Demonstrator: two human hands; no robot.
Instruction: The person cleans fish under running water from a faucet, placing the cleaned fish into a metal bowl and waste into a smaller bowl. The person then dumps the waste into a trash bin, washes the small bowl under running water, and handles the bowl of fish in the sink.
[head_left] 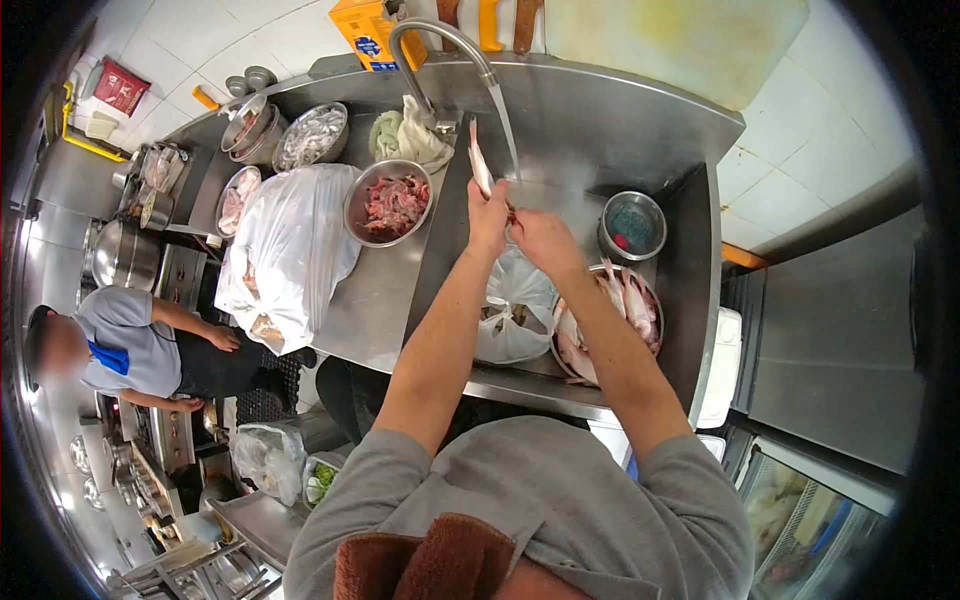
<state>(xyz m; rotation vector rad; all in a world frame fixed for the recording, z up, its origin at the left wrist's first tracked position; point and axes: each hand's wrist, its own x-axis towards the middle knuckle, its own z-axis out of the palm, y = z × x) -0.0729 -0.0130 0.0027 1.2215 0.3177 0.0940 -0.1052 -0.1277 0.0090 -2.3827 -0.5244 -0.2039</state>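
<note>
My left hand (487, 218) is wrapped around a pale, pinkish fish (480, 168), whose tail end points up toward the faucet. Right beside it, my right hand (545, 240) is closed at the other end of the fish. Something dark red shows between the two hands, too small and covered to make out. Water runs from the curved faucet (445, 32) close to the fish. Below my hands a white plastic bag (520, 290) lies in the sink (560, 185). Under my right forearm stands a bowl of whole pinkish fish (635, 305).
A metal pot (632, 226) with a blue-green scrubber stands at the sink's right. On the left counter are a bowl of red fish scraps (395, 205), a large white bag (290, 240) and more bowls. Another person (130, 335) stands far left.
</note>
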